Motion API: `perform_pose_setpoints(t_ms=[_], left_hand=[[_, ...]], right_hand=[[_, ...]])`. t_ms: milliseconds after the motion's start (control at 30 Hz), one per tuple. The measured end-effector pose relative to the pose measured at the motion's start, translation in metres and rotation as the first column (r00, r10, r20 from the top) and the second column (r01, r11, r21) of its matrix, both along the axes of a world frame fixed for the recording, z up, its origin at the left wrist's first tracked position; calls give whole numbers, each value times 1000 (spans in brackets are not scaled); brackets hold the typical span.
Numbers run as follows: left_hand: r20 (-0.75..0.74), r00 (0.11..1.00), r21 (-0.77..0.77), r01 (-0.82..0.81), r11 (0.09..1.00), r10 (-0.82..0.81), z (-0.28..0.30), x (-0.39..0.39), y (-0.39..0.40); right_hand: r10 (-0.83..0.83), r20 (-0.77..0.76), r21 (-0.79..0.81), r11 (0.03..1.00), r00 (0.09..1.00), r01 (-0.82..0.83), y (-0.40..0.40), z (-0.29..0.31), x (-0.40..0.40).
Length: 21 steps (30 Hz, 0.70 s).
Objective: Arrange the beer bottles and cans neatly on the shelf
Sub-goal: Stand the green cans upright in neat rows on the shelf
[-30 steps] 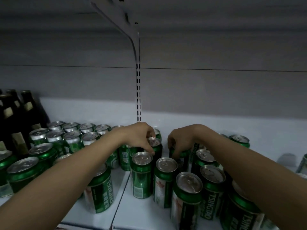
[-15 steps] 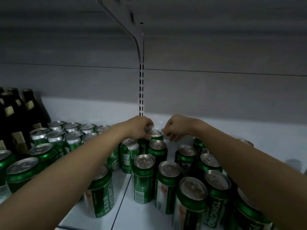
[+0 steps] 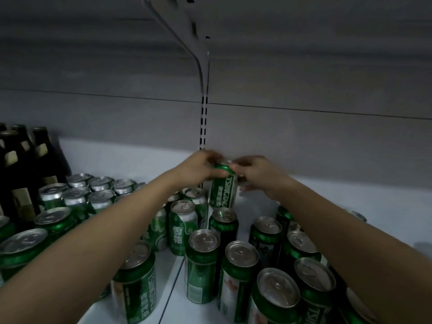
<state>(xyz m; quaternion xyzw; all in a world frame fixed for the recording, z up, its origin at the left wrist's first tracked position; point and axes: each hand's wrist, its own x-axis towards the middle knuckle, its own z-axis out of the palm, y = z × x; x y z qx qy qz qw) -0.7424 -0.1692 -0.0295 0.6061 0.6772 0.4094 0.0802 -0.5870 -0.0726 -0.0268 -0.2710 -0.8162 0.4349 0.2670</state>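
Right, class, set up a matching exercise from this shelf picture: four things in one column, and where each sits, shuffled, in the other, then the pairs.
Things
1. dark bottles
2. raised green can
3. slotted upright strip
4. silver-topped can block

Places
A. centre of the back wall
B. far left, at the back
C. between left hand and right hand
D. just right of the bottles

Pairs: 1-B, 2-C, 3-A, 4-D

At least twenty-five green beer cans (image 3: 203,264) show on the shelf (image 3: 350,199), some partly hidden. About five dark bottles (image 3: 22,169) crowd its left edge; exact count unclear.
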Motion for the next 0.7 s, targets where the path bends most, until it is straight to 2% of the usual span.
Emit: perform_pose_setpoints(t_ms=[133, 200, 267, 333, 467, 567, 700], left_hand=[[327, 943, 80, 37, 996, -61, 13, 5, 0], [422, 900, 97, 75, 992, -109, 13, 5, -1], [446, 887, 101, 82, 992, -118, 13, 4, -1], [365, 928, 97, 41, 994, -74, 13, 3, -1], [26, 1000, 28, -12, 1000, 11, 13, 3, -1], [-153, 987, -110, -55, 992, 38, 6, 2, 1], [-329, 944, -249, -124, 960, 37, -13, 1, 6]], right_hand=[[-29, -135, -24, 999, 990, 26, -4, 16, 1], [-43, -141, -10, 999, 989, 42, -3, 22, 4], [-41, -124, 9, 999, 991, 42, -1, 25, 7], [-15, -115, 46, 999, 993, 21, 0, 24, 7], [1, -61, 119, 993, 998, 6, 0, 12, 4], [71, 51, 85, 993, 996, -75, 0, -3, 0], [65, 184, 47, 996, 981, -75, 0, -27, -10]])
